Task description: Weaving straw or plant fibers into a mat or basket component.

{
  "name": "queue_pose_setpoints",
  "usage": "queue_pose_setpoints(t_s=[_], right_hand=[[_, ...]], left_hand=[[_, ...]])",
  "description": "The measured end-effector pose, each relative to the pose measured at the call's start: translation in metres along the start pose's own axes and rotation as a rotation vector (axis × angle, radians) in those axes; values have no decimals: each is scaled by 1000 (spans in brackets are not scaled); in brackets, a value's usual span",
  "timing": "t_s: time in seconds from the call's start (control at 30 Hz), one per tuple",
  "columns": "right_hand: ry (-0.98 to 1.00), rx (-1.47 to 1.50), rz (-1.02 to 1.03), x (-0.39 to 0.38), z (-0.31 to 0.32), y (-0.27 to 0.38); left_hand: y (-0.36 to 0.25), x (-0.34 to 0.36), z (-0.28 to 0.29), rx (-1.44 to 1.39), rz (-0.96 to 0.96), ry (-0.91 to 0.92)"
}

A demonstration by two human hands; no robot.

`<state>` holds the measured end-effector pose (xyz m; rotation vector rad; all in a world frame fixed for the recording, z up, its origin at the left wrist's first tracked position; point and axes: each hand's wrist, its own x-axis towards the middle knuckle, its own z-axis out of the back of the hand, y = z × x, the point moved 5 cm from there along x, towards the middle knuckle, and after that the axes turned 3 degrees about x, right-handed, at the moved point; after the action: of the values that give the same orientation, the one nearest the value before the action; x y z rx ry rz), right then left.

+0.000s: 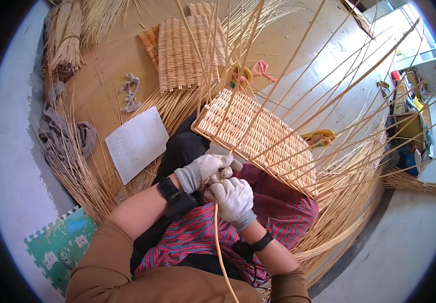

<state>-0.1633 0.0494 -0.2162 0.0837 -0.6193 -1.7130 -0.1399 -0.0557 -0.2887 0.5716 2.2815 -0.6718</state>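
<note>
Across my lap slants a woven wicker panel, with long rods standing up and fanning out from its edges. At its near edge my left hand, in a pale work glove, is closed with the fingers bent. Pressed up against it is my gloved right hand, also closed. A long wicker rod runs from between the hands down over my lap to the lower edge. Its upper end is hidden by the gloves, so which fingers pinch it hardest does not show.
Finished woven panels lie stacked at the far side. A written sheet of paper rests left of my knee. Loose rods spread on the right, and tied bundles stand far left. A yellow-handled tool lies beyond the panel.
</note>
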Motion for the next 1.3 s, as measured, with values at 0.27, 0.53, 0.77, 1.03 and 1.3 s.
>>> queue_pose_setpoints(t_s=[0.27,0.53,0.77,1.03,1.3], right_hand=[[-87,77,-22,3,-17,-3],[-127,121,-6,7,-24,-9],[-155,136,-108,15,-7,-29],[109,215,-171,7,31,-27],[-163,545,-805,-13,28,-44]], left_hand=[[8,11,19,-16,-98,-16],[10,18,14,-52,-96,-132],[-29,22,-18,0,-265,-5],[-7,12,-18,36,-179,-151],[2,25,2,49,-131,-26]])
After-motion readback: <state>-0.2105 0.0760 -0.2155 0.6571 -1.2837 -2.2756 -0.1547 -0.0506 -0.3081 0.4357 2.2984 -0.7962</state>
